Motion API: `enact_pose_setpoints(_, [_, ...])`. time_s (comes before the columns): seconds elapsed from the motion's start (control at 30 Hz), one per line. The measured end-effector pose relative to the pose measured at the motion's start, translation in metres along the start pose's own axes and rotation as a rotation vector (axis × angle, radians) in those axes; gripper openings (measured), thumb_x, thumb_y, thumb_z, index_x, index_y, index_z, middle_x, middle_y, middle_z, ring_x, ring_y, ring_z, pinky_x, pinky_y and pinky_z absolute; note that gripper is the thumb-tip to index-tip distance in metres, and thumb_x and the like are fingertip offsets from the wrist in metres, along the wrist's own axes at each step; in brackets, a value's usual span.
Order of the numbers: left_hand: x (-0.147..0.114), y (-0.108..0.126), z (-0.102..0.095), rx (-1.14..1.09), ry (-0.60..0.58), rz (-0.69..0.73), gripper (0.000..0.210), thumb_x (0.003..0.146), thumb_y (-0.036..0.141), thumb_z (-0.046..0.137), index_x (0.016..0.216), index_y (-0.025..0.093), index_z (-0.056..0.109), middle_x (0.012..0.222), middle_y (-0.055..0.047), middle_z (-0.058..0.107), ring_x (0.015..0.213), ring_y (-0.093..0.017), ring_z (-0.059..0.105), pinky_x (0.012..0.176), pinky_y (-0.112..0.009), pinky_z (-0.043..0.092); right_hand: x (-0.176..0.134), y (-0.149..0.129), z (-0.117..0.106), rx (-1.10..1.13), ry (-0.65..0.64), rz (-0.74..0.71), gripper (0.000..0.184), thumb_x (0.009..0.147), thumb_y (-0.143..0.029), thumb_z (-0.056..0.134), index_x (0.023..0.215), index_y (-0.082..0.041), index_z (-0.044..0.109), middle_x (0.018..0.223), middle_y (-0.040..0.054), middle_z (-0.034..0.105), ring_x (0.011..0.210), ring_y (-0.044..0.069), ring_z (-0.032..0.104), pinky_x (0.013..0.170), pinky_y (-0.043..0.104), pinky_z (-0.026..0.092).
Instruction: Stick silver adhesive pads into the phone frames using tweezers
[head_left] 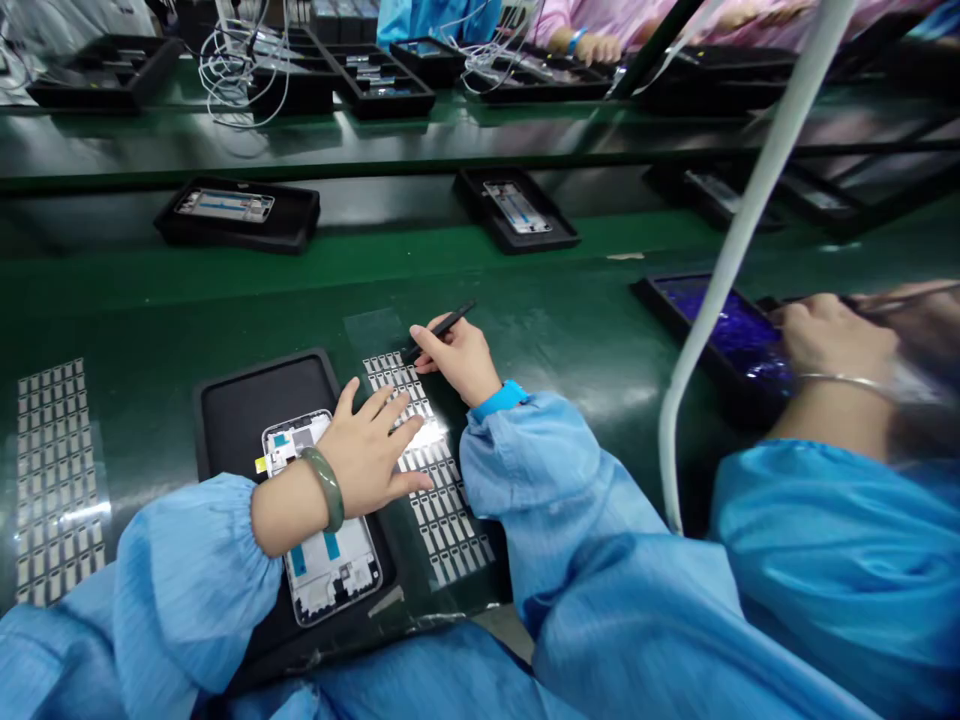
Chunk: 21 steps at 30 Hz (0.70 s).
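Observation:
My left hand (367, 445), a green bangle at its wrist, spreads its fingers over the left side of a sheet of small metallic stickers (446, 505). Between the fingers and thumb of my right hand (461, 360) is a slim black stick-like tool (448, 322), held at the sheet's top edge; whether it is tweezers cannot be made out. Under my left wrist a white phone frame (334, 570) with blue patches and a yellow tab lies in a black tray (262, 400). My hand and forearm hide the frame's middle.
Another sticker sheet (56, 470) lies at far left. Two black trays (289, 225) (551, 235) with phone frames stand farther back. A pale cable (720, 260) crosses on the right, beside a co-worker's hand (836, 345) and a tray of purple film (720, 310).

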<state>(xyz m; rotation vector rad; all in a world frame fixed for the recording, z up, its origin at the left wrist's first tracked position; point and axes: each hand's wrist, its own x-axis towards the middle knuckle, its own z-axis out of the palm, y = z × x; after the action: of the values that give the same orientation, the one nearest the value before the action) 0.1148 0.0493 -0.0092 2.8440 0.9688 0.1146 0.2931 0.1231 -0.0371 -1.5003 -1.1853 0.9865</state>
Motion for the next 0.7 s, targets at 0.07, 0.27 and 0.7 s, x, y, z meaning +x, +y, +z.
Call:
enact_pose_setpoints(0.07, [-0.0012,0.0,0.0011,-0.015,0.008,-0.004,0.062,0.086,0.062,0.034,0.129,0.019,0.048,0.139,-0.012,0.044,0.129,-0.032,0.035,0.106,-0.06,0.018,-0.0001,0.0006,0.0013,0.001,0.013,0.008,0.029,0.071,-0.042,0.066,0.077,-0.018,0.051,0.055,-0.0031,0.057,0.048,0.013,0.063,0.045,0.023,0.057])
enact_pose_setpoints(0.27, [-0.0034,-0.0008,0.0021,-0.033,0.036,0.003,0.059,0.088,0.059,0.033,0.127,0.018,0.049,0.137,-0.013,0.045,0.129,-0.032,0.036,0.106,-0.06,0.019,-0.001,0.0004,0.0024,-0.016,0.011,-0.003,0.031,0.071,-0.045,0.066,0.078,-0.018,0.051,0.055,-0.003,0.058,0.048,0.013,0.063,0.044,0.023,0.056])
enact_pose_setpoints(0.7, [-0.0037,0.0006,0.0038,-0.046,0.057,-0.024,0.054,0.09,0.056,0.032,0.125,0.019,0.051,0.136,-0.012,0.047,0.127,-0.031,0.037,0.106,-0.059,0.021,-0.0043,0.0007,0.0072,-0.018,-0.012,-0.041,0.03,0.072,-0.045,0.066,0.077,-0.02,0.05,0.055,-0.0032,0.058,0.048,0.014,0.063,0.045,0.023,0.055])
